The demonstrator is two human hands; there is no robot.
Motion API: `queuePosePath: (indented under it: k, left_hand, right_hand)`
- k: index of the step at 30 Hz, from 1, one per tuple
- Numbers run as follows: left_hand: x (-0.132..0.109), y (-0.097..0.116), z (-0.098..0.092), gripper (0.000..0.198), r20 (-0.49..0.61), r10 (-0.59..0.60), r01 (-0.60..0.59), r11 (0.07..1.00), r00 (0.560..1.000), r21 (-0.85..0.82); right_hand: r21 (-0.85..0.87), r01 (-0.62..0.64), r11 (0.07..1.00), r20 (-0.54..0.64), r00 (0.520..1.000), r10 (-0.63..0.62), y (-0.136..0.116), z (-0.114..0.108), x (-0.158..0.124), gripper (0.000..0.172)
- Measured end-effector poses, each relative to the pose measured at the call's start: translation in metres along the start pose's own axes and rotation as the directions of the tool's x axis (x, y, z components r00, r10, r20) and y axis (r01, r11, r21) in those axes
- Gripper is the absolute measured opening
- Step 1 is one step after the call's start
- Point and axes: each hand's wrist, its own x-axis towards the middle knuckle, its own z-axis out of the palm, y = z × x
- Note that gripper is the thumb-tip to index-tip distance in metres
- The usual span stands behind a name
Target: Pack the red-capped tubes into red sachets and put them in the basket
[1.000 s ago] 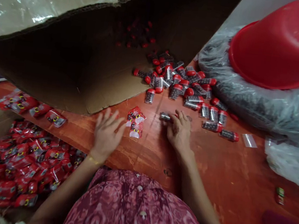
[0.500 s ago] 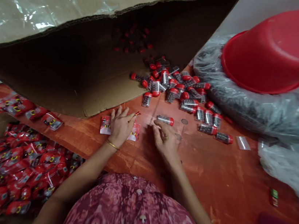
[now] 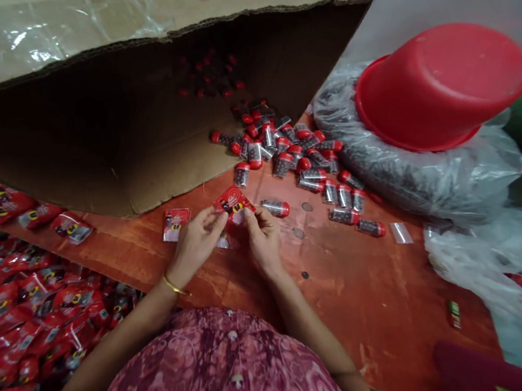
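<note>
Between my two hands is a red printed card (image 3: 233, 201), tilted up off the table. My left hand (image 3: 200, 237) pinches its lower left edge, thumb and fingers together. At its right edge my right hand (image 3: 262, 237) grips with thumb and forefinger. A second red printed card (image 3: 175, 224) lies flat just left of my left hand. Part of another card (image 3: 223, 242) shows on the table beneath the held one. Behind my right hand lies a small clear tube with a red cap and dark contents (image 3: 275, 208).
A large open carton (image 3: 160, 192) lies on its side, with several red-capped tubes (image 3: 283, 164) spilling out. Red packaged pieces (image 3: 34, 307) fill a container at lower left. A red bucket (image 3: 439, 84) sits upside down on a plastic-wrapped bundle (image 3: 402, 182) at right.
My left hand has closed on a card and lifted it from the table. My right hand has moved left to take its other edge. The camera view has shifted slightly right.
</note>
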Motion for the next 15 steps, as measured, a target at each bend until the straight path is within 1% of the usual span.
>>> queuePosePath:
  k: [1,2,3,4,5,7,9,12,13,15]
  left_hand:
    - [-0.001,-0.001,0.002,0.052,0.085,-0.078,0.089,0.988,0.993,-0.128]
    - [-0.001,-0.001,0.004,0.05,0.146,-0.125,0.159,0.956,0.981,-0.247]
    - [-0.001,0.0,0.007,0.048,0.163,-0.149,0.199,0.915,0.975,-0.351]
    - [-0.001,0.0,0.01,0.046,0.135,-0.163,0.206,0.878,0.977,-0.432]
    - [-0.002,0.001,0.013,0.043,0.083,-0.172,0.191,0.855,0.982,-0.482]
    - [-0.001,0.002,0.018,0.039,-0.004,-0.162,0.14,0.864,0.987,-0.484]
    - [-0.002,0.001,0.019,0.035,-0.036,-0.136,0.11,0.908,0.99,-0.403]
    - [-0.003,-0.003,0.021,0.033,-0.049,-0.12,0.098,0.943,0.992,-0.318]
    - [-0.003,-0.005,0.022,0.033,-0.048,-0.123,0.102,0.942,0.991,-0.319]
    - [-0.004,-0.005,0.025,0.034,-0.024,-0.143,0.124,0.92,0.989,-0.371]
  right_hand:
    - [0.003,-0.003,1.0,-0.001,1.0,0.003,0.001,0.0,-0.003,0.025]
    - [0.005,-0.012,1.0,0.008,1.0,0.012,0.002,0.0,-0.005,0.025]
    - [0.008,-0.025,1.0,0.023,0.999,0.025,0.003,0.001,-0.008,0.025]
    - [0.015,-0.042,0.999,0.039,0.998,0.041,0.004,0.002,-0.01,0.026]
    - [0.027,-0.06,0.998,0.054,0.997,0.059,0.005,0.003,-0.012,0.026]
    - [0.05,-0.097,0.994,0.075,0.993,0.093,0.007,0.003,-0.014,0.027]
    - [0.044,-0.118,0.992,0.089,0.989,0.114,0.009,0.002,-0.014,0.03]
    - [-0.041,-0.096,0.995,0.072,0.993,0.099,0.011,-0.001,-0.014,0.036]
    - [-0.071,-0.075,0.995,0.057,0.995,0.079,0.012,-0.002,-0.014,0.038]
    - [-0.114,-0.03,0.993,0.044,0.998,0.035,0.014,-0.003,-0.014,0.04]
